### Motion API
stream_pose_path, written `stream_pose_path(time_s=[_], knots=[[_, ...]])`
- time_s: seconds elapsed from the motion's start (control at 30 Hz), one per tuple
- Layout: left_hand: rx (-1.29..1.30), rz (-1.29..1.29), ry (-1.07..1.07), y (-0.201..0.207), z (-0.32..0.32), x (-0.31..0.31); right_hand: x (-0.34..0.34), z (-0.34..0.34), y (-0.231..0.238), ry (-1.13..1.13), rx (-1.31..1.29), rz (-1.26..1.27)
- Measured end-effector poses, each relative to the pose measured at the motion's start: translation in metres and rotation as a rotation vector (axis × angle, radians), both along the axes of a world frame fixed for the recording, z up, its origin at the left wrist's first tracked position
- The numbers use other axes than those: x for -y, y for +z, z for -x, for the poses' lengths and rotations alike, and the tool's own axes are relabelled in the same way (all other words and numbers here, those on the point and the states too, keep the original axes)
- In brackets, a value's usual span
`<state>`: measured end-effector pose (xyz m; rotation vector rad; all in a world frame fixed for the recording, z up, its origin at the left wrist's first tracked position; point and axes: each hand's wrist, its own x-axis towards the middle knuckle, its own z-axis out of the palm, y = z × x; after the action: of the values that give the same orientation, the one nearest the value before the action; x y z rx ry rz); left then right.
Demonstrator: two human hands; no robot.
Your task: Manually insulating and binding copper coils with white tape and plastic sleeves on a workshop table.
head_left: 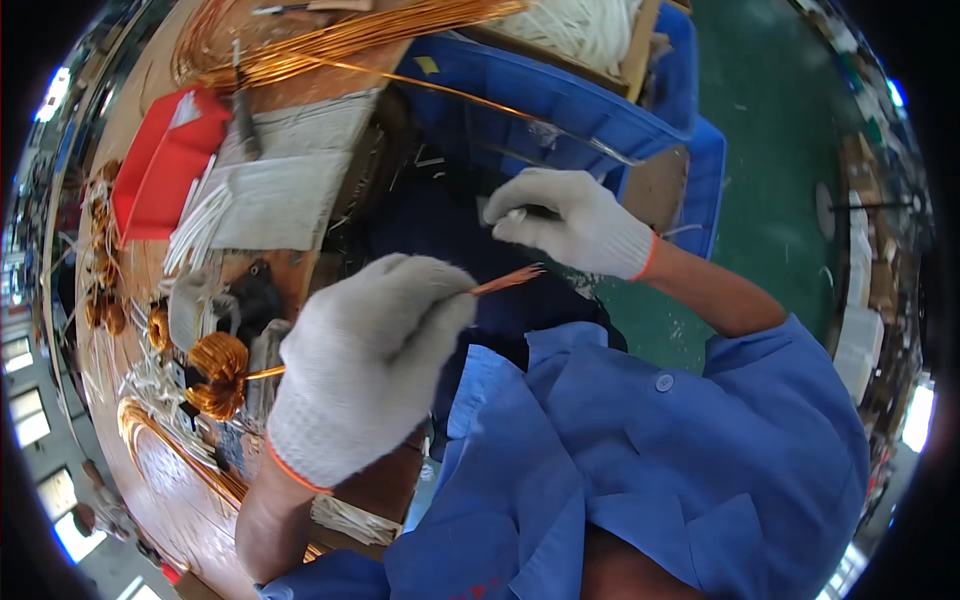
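My left hand, in a white knit glove with an orange cuff edge, is closed round a copper wire bundle. The frayed, reddish end of the copper wire bundle sticks out past my thumb side. On the other side, its lead runs to a wound copper coil on the bench. My right hand, gloved the same way, is held a little beyond the frayed end and apart from it. Its fingers curl toward the thumb in a pinch; a small pale bit shows at the fingertips, too small to name.
The wooden bench on the left bears a red bin, white sleeving tubes, a pale cloth and more coils. Long copper wires stretch across the far end. Blue crates stand beyond my hands, beside green floor.
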<state>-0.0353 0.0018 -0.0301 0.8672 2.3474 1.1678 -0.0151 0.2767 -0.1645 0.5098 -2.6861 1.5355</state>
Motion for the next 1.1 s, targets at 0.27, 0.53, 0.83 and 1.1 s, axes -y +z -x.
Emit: stream_pose_path(time_s=[0.27, 0.53, 0.83, 1.1], knots=[[0.392, 0.255, 0.011, 0.023, 0.007, -0.024, 0.018, -0.043, 0.042, -0.075, -0.319, 0.042], [0.358, 0.244, 0.032, 0.020, 0.002, -0.021, 0.030, -0.034, 0.038, 0.114, -0.522, -0.121], [0.454, 0.215, 0.160, 0.031, -0.006, -0.026, -0.007, -0.054, 0.050, -0.017, -0.341, -0.033], [0.414, 0.170, 0.122, 0.028, -0.007, -0.022, -0.001, -0.045, 0.054, 0.054, -0.481, -0.052]])
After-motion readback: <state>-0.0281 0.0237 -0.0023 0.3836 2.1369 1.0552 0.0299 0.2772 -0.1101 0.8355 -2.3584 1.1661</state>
